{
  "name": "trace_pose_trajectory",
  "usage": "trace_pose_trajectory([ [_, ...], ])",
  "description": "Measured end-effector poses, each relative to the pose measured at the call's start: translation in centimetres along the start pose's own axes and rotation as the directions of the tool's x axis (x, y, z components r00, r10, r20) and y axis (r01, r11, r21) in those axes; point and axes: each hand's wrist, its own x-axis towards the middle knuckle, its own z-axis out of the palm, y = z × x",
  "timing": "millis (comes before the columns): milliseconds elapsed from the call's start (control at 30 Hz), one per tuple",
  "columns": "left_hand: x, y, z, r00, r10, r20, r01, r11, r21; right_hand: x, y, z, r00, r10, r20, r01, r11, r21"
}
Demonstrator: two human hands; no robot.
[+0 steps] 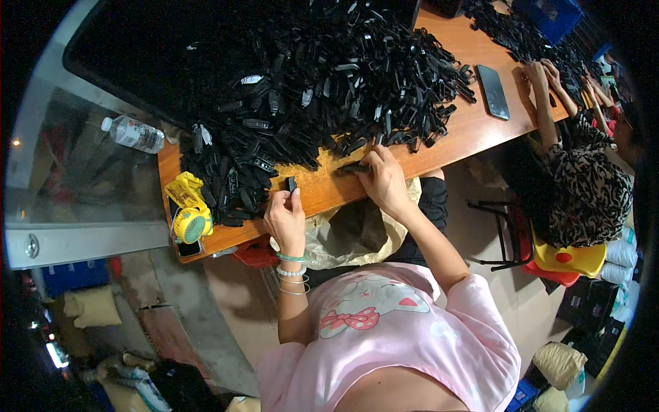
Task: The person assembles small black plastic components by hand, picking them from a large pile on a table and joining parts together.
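My left hand (285, 216) is at the front edge of the table, its thumb and fingertips pinched on a small black plastic piece (291, 184) that stands up from them. My right hand (386, 180) is closed over the table edge, with a dark elongated piece (351, 169) at its fingers. Part of that grip is hidden. Just beyond both hands spreads a big heap of small black plastic parts (302, 103), a few with shiny pale faces. An open pale sack (391, 237) sits on my lap, below the hands.
A yellow handheld fan (191, 216) stands at the table's left corner. A clear plastic bottle (137, 134) lies beyond it. On the wooden table (456, 141) a phone (493, 93) lies at the right. Another person (583, 185) works farther right, near a yellow stool (570, 257).
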Motion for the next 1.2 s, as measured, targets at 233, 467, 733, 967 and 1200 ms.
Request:
trace_pose_trajectory([
  [233,-2.7,3.2,0.9,0.956,-0.044,0.292,0.221,0.762,-0.609,-1.1,-0.3,0.2,0.979,0.101,-0.178,-0.041,0.95,0.311],
  [467,-2.9,5.6,0.1,0.852,0.099,0.514,0.399,0.511,-0.761,-3.2,-3.0,-1.0,0.959,-0.257,-0.117,0.279,0.928,0.249],
  [733,-3.1,6.2,-1.4,0.805,0.12,0.582,0.442,0.533,-0.721,-2.1,-2.5,-3.1,0.95,-0.303,-0.074,0.294,0.794,0.532],
  [967,-3.7,6.0,-2.2,0.845,0.108,0.523,0.372,0.584,-0.722,-2.3,-3.3,-4.2,0.988,-0.154,-0.019,0.099,0.531,0.842],
  [1200,-3.5,6.1,-3.3,0.882,0.171,0.439,0.203,0.703,-0.682,-2.7,-4.6,-5.0,0.975,-0.031,0.221,-0.139,0.687,0.713],
])
